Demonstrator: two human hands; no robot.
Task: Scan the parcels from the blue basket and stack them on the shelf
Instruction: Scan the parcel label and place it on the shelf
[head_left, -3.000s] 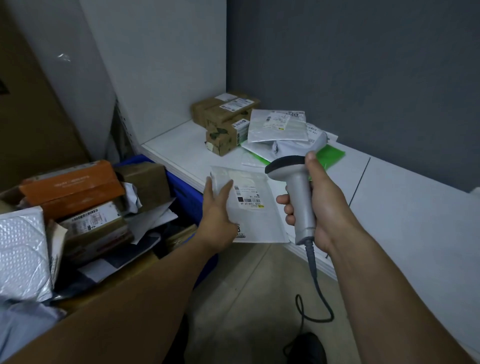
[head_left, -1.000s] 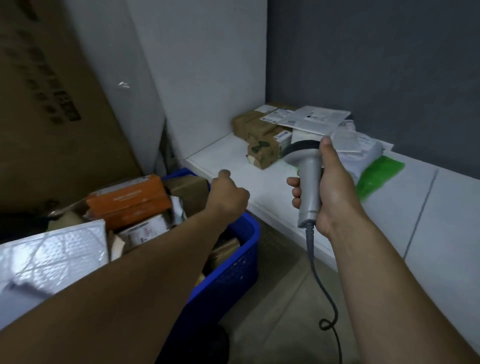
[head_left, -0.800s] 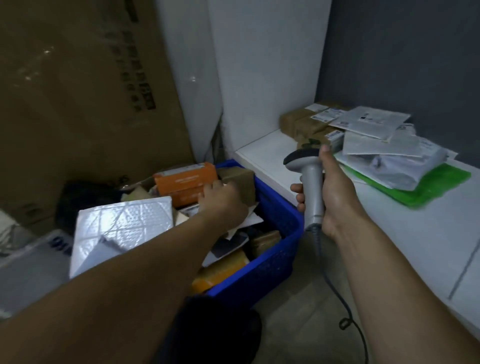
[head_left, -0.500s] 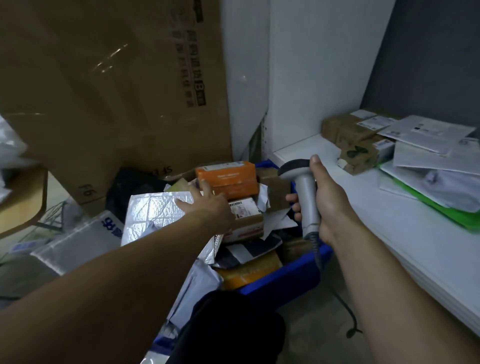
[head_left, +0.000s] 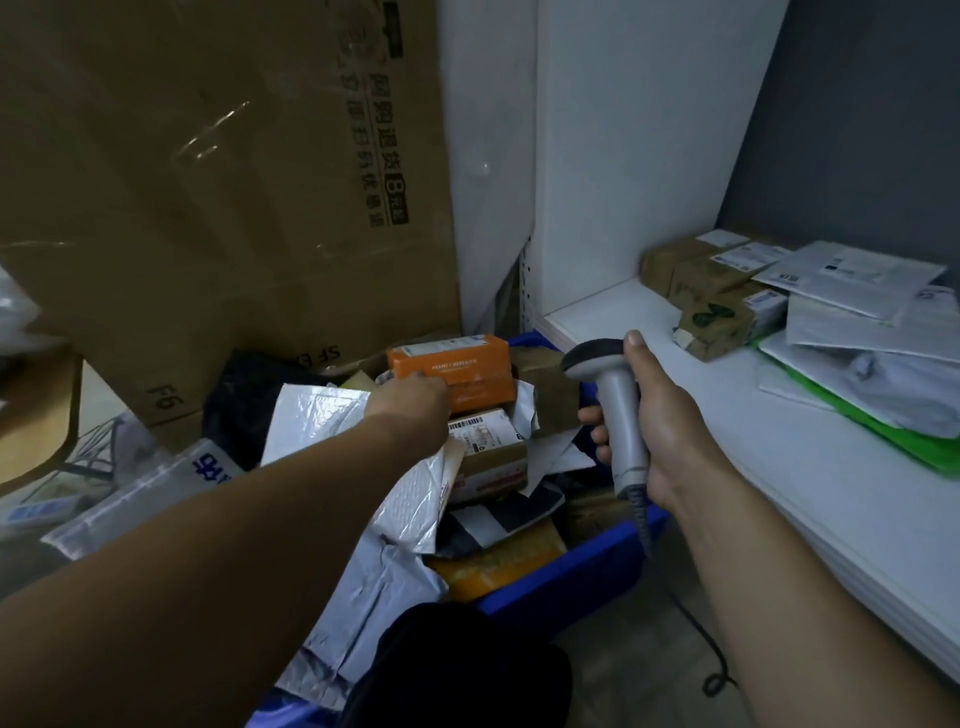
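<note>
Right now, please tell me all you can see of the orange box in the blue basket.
The orange box is a rectangular carton, cardboard by its look, with pale print on its front and a white label on top. It lies flat, high on the pile at the far end of the blue basket, behind a brown box with a barcode label. The left hand is at its front left corner; its fingers are hidden, so a grip cannot be confirmed.

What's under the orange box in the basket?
A brown box with a barcode label sits just below the orange box. The left hand and silver mailer hide whatever else is under it.
</note>
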